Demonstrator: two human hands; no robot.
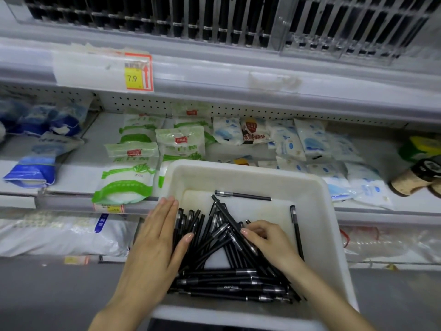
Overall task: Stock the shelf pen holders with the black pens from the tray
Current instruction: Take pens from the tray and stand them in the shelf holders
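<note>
Gathering is the step in hand, as we judge it: the shelf pen holders [214,25] run along the top tier, many slots already showing dark pens, and none of the tray's stock is on its way up yet. Below them sits the white tray [317,211], and the black pens [214,280] lie in it in a loose, crossed heap. Our left hand [155,240] lies flat against the heap's left side, fingers straight and together, squaring the pens up. Our right hand [269,237] curls fingers and thumb over a few slanting pens. Next we would need to line up a small bunch, lift it clear of the tangle and raise it to an open slot, tips the same way.

What carries the tray is out of view. Around it stands store shelving [238,75] of pale metal; bagged goods [128,173] lie on the middle tier. Two stray pens [243,195] rest apart on the tray floor.
</note>
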